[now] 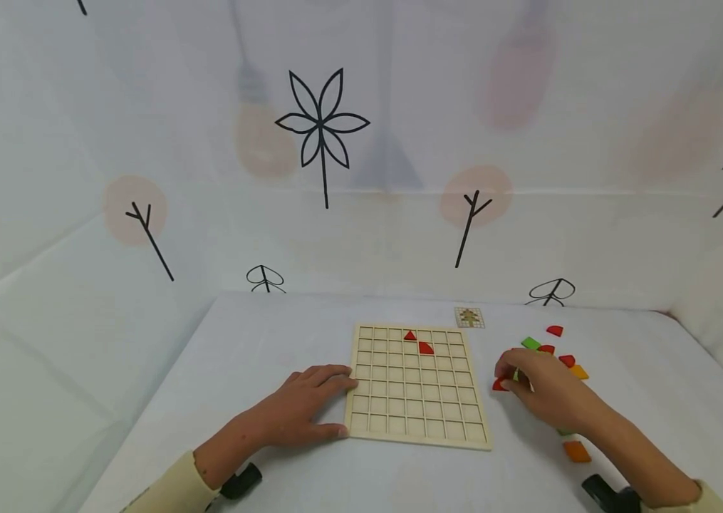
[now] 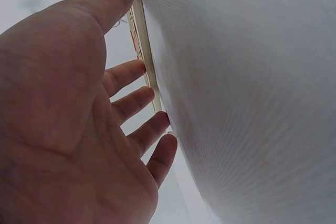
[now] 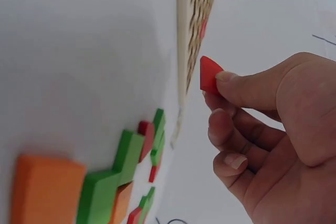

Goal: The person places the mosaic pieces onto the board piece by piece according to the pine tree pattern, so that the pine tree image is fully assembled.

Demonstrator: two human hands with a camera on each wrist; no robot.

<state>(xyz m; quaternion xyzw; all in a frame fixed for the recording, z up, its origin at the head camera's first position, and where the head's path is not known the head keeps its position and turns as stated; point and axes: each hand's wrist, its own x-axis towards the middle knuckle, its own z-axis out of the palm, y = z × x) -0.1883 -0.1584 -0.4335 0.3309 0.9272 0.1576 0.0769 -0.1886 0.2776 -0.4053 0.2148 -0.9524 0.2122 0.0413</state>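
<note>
My right hand (image 1: 543, 388) pinches a red quarter-circle tile (image 3: 210, 74) between thumb and fingertips, to the right of the wooden grid board (image 1: 422, 427). On the board, a red triangle tile (image 1: 409, 335) sits in the top row, and a red quarter-circle piece (image 1: 426, 348) lies one row below it, a column to the right. My left hand (image 1: 300, 410) rests at the board's left edge with fingers spread, its fingertips right at the rim. The left wrist view shows the palm (image 2: 63, 124) and the fingers along the board's side.
Loose tiles lie around my right hand: several red ones (image 1: 555, 330), green ones (image 1: 531, 343) and orange ones (image 1: 577, 452). A small pattern card (image 1: 469, 318) with a tree picture lies beyond the board's top right corner. A printed white curtain (image 1: 387, 235) hangs behind the white table (image 1: 258, 328).
</note>
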